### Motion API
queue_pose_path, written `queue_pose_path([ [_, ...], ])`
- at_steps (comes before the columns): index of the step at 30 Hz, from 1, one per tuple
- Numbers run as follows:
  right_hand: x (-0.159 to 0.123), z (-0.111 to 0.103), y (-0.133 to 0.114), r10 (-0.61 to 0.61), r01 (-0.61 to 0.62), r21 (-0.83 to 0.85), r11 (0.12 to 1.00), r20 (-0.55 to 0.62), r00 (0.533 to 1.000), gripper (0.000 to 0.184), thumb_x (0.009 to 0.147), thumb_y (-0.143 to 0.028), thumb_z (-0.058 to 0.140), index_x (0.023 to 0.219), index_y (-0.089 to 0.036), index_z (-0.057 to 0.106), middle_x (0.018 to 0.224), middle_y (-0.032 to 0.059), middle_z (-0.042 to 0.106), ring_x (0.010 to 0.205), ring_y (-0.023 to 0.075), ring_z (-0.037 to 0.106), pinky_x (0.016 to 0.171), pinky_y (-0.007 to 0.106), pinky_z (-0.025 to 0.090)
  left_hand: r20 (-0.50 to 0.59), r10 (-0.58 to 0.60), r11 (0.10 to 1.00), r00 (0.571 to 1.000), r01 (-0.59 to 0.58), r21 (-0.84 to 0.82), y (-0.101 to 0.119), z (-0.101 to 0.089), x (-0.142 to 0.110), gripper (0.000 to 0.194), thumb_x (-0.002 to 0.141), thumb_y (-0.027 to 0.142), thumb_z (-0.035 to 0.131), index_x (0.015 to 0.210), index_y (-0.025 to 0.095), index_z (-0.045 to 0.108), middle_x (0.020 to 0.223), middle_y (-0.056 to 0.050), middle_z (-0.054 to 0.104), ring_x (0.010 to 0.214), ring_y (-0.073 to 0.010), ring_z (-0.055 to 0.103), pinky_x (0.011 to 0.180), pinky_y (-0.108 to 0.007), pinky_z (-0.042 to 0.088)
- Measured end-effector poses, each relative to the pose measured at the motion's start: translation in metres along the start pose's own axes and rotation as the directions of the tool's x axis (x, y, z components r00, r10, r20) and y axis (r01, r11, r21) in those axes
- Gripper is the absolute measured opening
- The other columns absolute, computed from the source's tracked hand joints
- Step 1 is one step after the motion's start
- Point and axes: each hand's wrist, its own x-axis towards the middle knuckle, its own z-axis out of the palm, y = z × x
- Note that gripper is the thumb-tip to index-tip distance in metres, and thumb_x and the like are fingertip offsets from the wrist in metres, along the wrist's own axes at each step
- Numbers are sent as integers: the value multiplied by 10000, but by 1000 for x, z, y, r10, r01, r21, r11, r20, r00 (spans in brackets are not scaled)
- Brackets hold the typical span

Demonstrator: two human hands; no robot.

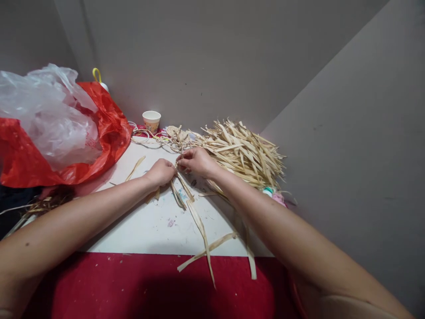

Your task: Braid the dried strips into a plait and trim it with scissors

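Note:
My left hand [161, 172] and my right hand [196, 161] meet over a white tabletop [159, 226], both pinched shut on a bunch of long dried straw strips [195, 217]. The strips trail from my fingers toward me and spill over the table's near edge. A braided straw cord [172, 135] runs from my hands back to the wall. Just right of my right hand lies a big loose pile of the same dried strips [245, 153].
A red plastic bag [109, 128] with a clear plastic bag [49, 115] on top fills the left side. A paper cup [151, 120] stands at the back near white cables [137, 132]. Red cloth [133, 283] covers the near edge. Grey walls close in behind and right.

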Motion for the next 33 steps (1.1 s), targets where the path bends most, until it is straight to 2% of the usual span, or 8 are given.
queue_pose_path([
  [3, 8, 2, -9, 39, -38, -5, 999, 27, 999, 158, 688, -3, 588, 627, -144, 623, 476, -16, 607, 429, 107, 555, 419, 181, 428, -26, 35, 994, 999, -32, 109, 0, -4, 4, 238, 696, 108, 553, 494, 178, 449, 355, 58, 355, 303, -58, 275, 399, -231, 152],
  [6, 18, 4, -14, 26, -24, -64, 998, 40, 999, 189, 668, 26, 592, 618, -157, 582, 452, -22, 594, 430, 130, 578, 414, 191, 429, -16, 39, 991, 999, -37, 125, -2, -8, 7, 250, 694, 105, 544, 481, 178, 434, 365, 55, 357, 307, -53, 271, 421, -233, 157],
  [10, 30, 5, -15, -7, 21, -145, 989, 92, 996, 197, 658, 31, 608, 580, -148, 582, 457, -17, 600, 399, 112, 557, 397, 176, 407, 4, 36, 991, 999, -36, 131, -5, -10, 9, 243, 696, 122, 524, 480, 187, 433, 364, 51, 356, 299, -62, 269, 436, -246, 153],
  [15, 40, 5, -18, 18, -17, -24, 1000, 68, 997, 203, 678, 41, 615, 577, -134, 594, 444, -3, 598, 390, 122, 557, 401, 204, 448, -7, 52, 979, 999, -49, 198, -7, -10, 9, 238, 692, 137, 521, 478, 190, 433, 350, 54, 349, 307, -70, 284, 453, -254, 178],
  [18, 47, 5, -19, 52, -55, 64, 996, 51, 997, 216, 664, 49, 645, 559, -131, 591, 443, 5, 601, 388, 129, 561, 397, 219, 465, -3, 123, 956, 992, -118, 267, -8, -11, 8, 234, 681, 127, 518, 468, 184, 438, 373, 51, 365, 359, -74, 305, 473, -253, 208],
  [22, 61, 1, -12, 39, -40, 42, 998, 16, 999, 216, 664, 40, 650, 550, -130, 580, 446, 5, 601, 368, 104, 532, 375, 190, 430, 24, 230, 906, 973, -223, 360, -7, -10, 5, 288, 673, 95, 506, 434, 188, 376, 402, 55, 317, 438, -81, 292, 503, -253, 226],
  [28, 64, -16, 10, -8, -13, -157, 987, -128, 992, 136, 670, -24, 624, 604, -141, 604, 465, -22, 578, 395, 80, 488, 411, 177, 367, 62, 267, 846, 962, -265, 463, -1, -8, -5, 299, 692, 83, 485, 448, 202, 360, 427, 43, 323, 492, -112, 331, 539, -267, 246],
  [33, 44, -26, 24, -96, 9, -492, 871, -153, 984, 72, 705, -124, 612, 642, -145, 638, 513, -26, 574, 462, 82, 437, 485, 202, 329, 64, 279, 827, 958, -274, 491, -1, -8, -5, 291, 695, 79, 484, 457, 199, 368, 438, 43, 323, 503, -114, 339, 548, -270, 236],
])
